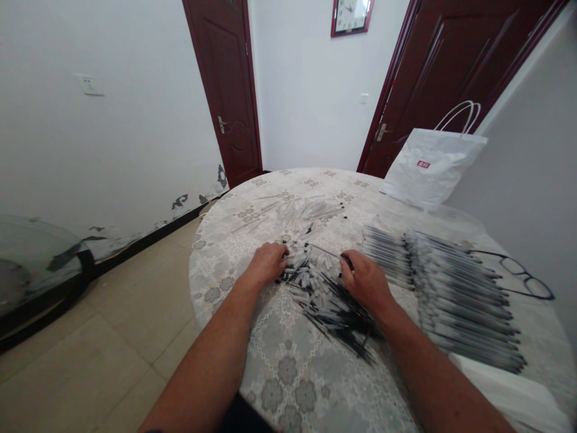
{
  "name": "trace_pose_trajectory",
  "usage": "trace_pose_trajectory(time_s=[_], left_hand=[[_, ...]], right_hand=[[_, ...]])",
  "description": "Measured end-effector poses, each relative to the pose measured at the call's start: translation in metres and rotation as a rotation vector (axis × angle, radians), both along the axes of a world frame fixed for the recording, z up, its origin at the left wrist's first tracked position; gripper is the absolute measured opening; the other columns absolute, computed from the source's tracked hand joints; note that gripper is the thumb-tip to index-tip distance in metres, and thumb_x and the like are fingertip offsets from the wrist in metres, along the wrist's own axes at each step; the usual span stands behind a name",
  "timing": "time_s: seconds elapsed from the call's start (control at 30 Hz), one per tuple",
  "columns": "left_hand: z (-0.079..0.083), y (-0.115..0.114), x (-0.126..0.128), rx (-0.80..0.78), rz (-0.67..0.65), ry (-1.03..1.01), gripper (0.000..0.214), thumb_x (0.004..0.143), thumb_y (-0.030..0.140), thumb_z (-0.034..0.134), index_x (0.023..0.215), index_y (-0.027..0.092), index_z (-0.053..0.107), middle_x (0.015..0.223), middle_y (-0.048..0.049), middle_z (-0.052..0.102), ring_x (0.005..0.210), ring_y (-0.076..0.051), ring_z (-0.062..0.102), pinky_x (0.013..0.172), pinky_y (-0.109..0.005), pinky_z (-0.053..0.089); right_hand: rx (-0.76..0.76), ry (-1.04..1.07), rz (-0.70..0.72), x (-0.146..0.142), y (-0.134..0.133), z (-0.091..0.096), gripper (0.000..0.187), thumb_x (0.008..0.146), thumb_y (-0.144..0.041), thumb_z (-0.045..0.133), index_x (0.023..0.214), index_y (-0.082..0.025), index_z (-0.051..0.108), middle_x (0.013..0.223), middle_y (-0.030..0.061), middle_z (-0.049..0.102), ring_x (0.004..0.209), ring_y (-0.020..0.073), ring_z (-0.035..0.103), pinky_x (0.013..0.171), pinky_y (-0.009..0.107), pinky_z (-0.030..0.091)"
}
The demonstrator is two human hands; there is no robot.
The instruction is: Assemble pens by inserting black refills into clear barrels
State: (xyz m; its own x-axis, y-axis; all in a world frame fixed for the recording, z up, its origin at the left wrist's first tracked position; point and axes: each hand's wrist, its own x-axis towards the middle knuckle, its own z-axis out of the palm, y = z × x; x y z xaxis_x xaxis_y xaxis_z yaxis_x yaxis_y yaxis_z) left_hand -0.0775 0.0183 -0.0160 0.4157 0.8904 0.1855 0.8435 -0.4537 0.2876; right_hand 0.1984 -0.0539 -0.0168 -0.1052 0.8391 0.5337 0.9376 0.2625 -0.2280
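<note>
Forearms foremost; right hand pinches a thin rod, left hand curled, hold unclear; white bag bears unreadable red label.

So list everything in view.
Loose parts: many, white and black, centre
Tubes: many, clear, beyond parts
Rod stacks: two, grey, right
Eyeglasses: one, dark, beside stacks
Bag: one, white, far right
Unclear item: one, white, lower right
Tablecloth: one, pale, underneath
Doors: two, dark red, background
Clock: one, red frame, between doors
Wall plates: two, white, beside doors
Glassy object: one, clear, lower left
Floor: one, beige, left
Left hand: one, bare, at parts
Right hand: one, bare, holding thin rod
</note>
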Motion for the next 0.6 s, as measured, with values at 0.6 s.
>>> trace_pose_trajectory(time_s=[0.6], left_hand=[[-0.003,-0.004,0.017,0.07,-0.033,0.11,0.03,0.085,0.024,0.058,0.113,0.024,0.067,0.107,-0.0115,0.064,0.103,-0.027,0.056,0.09,-0.036,0.042]], right_hand=[[-0.016,-0.036,0.007,-0.002,0.0,-0.001,0.016,0.094,-0.025,0.048,0.1,-0.019,0.062,0.09,0.0067,0.069,0.083,0.0208,0.062,0.076,0.029,0.042]])
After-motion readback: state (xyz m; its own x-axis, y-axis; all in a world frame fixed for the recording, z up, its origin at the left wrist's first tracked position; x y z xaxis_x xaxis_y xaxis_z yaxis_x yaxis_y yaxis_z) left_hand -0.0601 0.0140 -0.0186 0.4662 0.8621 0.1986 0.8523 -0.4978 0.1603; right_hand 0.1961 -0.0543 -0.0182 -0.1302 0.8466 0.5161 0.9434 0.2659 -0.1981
